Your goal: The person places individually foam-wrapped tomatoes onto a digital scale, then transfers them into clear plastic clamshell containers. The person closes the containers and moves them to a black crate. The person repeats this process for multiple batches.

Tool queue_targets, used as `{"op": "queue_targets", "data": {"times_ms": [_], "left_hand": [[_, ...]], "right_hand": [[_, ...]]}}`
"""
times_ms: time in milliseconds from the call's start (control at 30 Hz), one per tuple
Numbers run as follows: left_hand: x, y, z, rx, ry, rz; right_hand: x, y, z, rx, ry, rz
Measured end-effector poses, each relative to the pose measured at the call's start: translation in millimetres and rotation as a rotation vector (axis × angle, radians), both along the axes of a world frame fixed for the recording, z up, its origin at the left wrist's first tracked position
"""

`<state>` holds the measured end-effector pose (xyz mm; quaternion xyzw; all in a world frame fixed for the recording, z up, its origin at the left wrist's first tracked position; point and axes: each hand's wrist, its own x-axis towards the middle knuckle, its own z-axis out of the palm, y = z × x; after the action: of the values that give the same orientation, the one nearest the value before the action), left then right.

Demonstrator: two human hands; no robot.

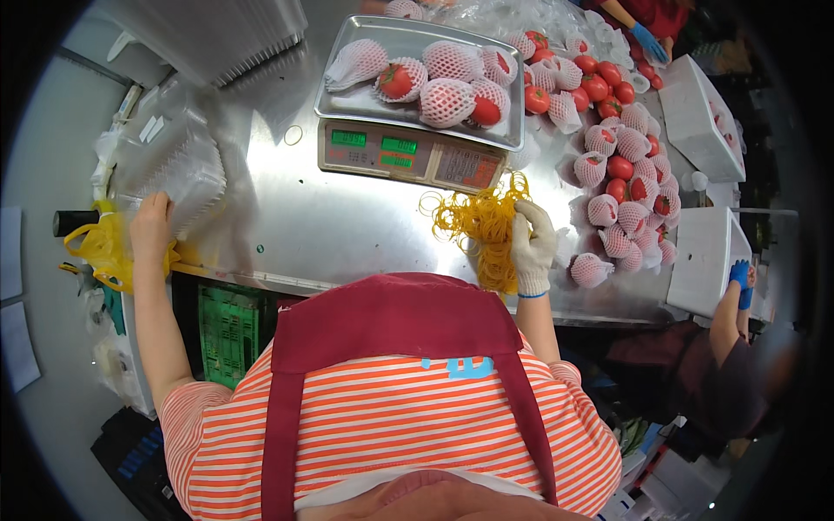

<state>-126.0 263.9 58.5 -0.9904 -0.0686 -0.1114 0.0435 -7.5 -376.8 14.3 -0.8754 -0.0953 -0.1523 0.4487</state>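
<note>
At the left, my bare left hand [152, 218] touches the near edge of a stack of clear plastic trays [172, 163]; whether it grips one cannot be told. My right hand [534, 241], in a white knit glove, rests against a heap of yellow rubber bands [492, 221], its fingertips at the bands; a hold on any is unclear. Behind the bands stands a digital scale [410, 153]. Its metal pan [365, 107] bears several tomatoes in pink foam nets [447, 102]. Many more tomatoes [594, 87], netted and bare, lie to the right of the scale.
A second stack of plastic trays [215, 32] stands at the back left. A yellow plastic bag [107, 247] hangs by the left table edge. White foam boxes [700, 130] line the right side. Co-workers' blue-gloved hands [648, 43] show at top right and far right. One loose band [293, 135] lies left of the scale.
</note>
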Motion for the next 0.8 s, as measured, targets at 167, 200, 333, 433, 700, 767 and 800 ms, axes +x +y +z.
{"op": "queue_targets", "data": {"times_ms": [167,200,333,433,700,767,800], "left_hand": [[-3,-19,44,-0.051,-0.375,0.053],[0,-37,52,-0.117,-0.467,0.075],[15,-132,27,-0.394,-0.541,-0.257],[10,-233,-25,-0.532,-0.186,-0.562],[17,-269,-47,-0.743,0.005,-0.643],[31,-243,-52,-0.577,-0.248,-0.334],[44,-233,-53,-0.532,-0.344,-0.161]], "right_hand": [[-12,2,0,0.032,0.114,0.048],[-13,6,3,0.022,0.120,0.067],[-6,29,14,0.067,0.120,0.072],[17,48,24,0.073,-0.056,0.147],[89,86,78,-0.288,-0.358,-0.043],[104,96,87,-0.305,-0.419,-0.021],[111,101,91,-0.289,-0.472,0.012]]}}
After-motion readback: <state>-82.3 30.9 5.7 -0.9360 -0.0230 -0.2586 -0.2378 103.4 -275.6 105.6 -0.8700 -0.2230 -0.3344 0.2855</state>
